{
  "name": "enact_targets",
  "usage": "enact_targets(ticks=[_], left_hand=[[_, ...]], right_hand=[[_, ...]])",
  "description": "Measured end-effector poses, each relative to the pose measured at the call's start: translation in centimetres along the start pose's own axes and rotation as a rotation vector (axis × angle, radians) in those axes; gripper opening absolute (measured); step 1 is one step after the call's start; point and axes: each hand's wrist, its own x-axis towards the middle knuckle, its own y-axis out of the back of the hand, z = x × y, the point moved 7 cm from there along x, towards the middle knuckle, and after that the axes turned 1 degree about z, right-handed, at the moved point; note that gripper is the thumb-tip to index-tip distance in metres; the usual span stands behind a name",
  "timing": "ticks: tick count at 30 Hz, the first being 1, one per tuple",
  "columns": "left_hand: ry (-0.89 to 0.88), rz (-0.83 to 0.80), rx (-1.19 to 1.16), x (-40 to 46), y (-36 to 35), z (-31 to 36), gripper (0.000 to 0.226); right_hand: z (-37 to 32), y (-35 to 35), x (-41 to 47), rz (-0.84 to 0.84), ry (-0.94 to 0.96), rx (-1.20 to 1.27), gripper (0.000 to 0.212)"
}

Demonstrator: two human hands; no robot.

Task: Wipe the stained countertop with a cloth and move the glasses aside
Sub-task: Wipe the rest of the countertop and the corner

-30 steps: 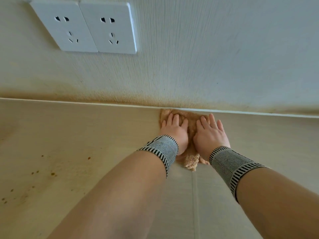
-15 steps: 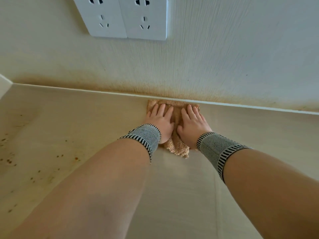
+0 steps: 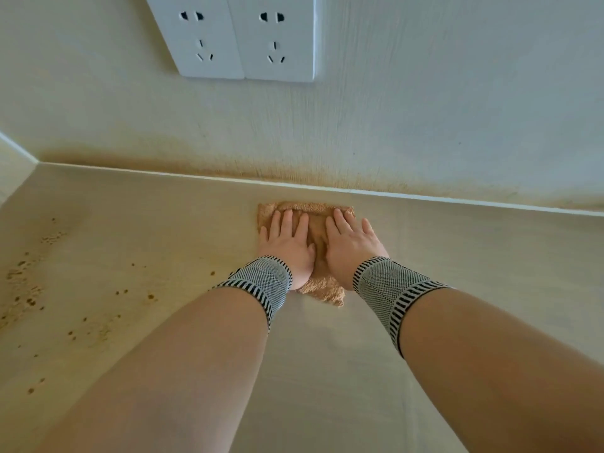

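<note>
Both hands lie flat, fingers straight, side by side on the tan cloth (image 3: 316, 237), the left hand (image 3: 287, 248) and right hand (image 3: 351, 246) pressing it onto the countertop (image 3: 457, 256) just short of the wall seam. The brown stains (image 3: 29, 289) lie well to the left of the cloth, so the left hand is nearer and the coming sweep likely runs leftward. Nothing stands between. A double socket (image 3: 245, 37) sits on the wall above the cloth. The glasses are not in view, perhaps off-frame.
</note>
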Motion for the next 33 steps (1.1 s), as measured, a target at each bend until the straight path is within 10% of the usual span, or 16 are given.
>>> enact_targets(ticks=[10,20,26,33], left_hand=[[-0.256,-0.05,-0.012,1.3,0.1,13.6,0.064],[-0.298,-0.12,-0.027,-7.1,-2.7,11.1,0.063],[-0.15,-0.012,-0.435,-9.3,0.9,5.1,0.042],[-0.022,0.042,-0.089,-11.6,0.6,-0.5,0.048]], right_hand=[[12.9,-1.3,-4.6,0.009,-0.26,0.081,0.065],[9.0,-2.6,-10.2,0.019,-0.261,0.169,0.062],[1.8,-3.8,-12.3,0.062,-0.257,0.378,0.067],[-1.9,-5.0,-13.4,-0.035,-0.012,0.131,0.072]])
